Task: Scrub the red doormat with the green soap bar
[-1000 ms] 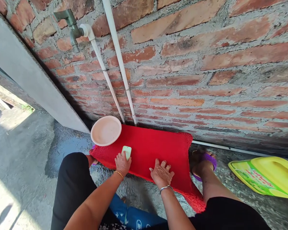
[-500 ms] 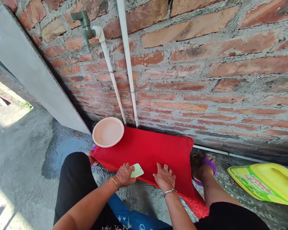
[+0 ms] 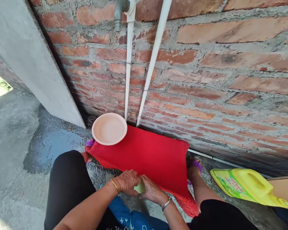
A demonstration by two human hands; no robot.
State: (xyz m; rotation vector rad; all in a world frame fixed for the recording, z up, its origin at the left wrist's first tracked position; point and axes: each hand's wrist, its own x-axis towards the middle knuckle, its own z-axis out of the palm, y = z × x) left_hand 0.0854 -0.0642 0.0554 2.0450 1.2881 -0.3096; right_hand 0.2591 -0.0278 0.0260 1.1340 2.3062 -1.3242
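My left hand is closed on a pale green bar of soap, gripping its left side. From the other side, my right hand has its fingers curled around the bar's right edge. Much of the soap is hidden by the fingers. Both hands are at the near edge of a red cloth, which lies spread out flat with crinkled ends hanging down. A round pale pink basin stands on the cloth's far left corner.
Behind is a brick wall with two white pipes and a metal tap. A grey slab leans at left, beside wet concrete floor. A yellow jug lies at right; purple sandals flank the cloth.
My right hand has lifted off the cloth and moved left to the soap, now holding it together with my left hand. The view has tilted down and swung slightly right.
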